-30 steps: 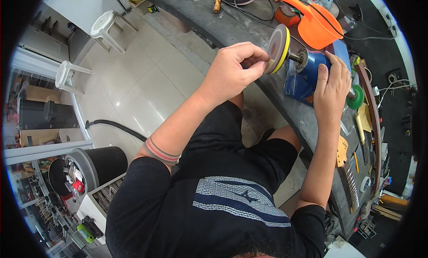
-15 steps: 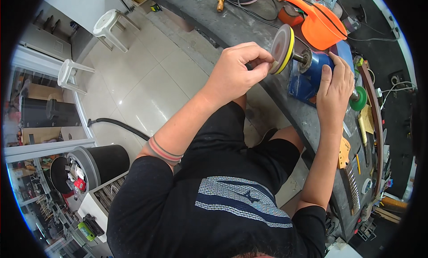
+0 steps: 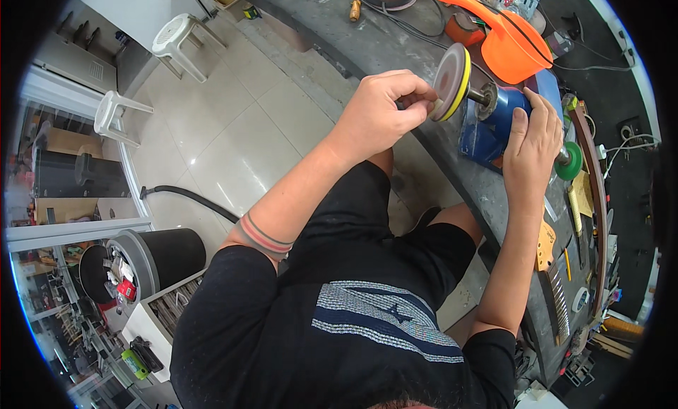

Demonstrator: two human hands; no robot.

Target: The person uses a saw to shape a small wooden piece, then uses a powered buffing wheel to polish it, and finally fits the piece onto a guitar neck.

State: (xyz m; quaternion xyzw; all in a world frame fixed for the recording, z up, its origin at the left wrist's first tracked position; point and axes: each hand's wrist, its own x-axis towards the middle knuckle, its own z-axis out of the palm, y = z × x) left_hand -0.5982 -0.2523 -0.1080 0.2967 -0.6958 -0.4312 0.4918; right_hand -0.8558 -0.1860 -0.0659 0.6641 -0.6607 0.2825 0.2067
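Disc point(image 3: 450, 82), grey-faced with a yellow backing, sits on the shaft of the blue motor point(image 3: 506, 105) on the table point(image 3: 402, 52). The left hand point(image 3: 399, 109) gathers its fingertips at the disc; whether that grip closes on anything, I cannot tell. The right hand point(image 3: 533, 137) lies open-gripped across the motor.

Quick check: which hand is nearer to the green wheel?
Right. The right hand lies on the blue motor, just beside the green wheel; the left hand is farther off, at the face of the yellow-rimmed disc on the opposite end.
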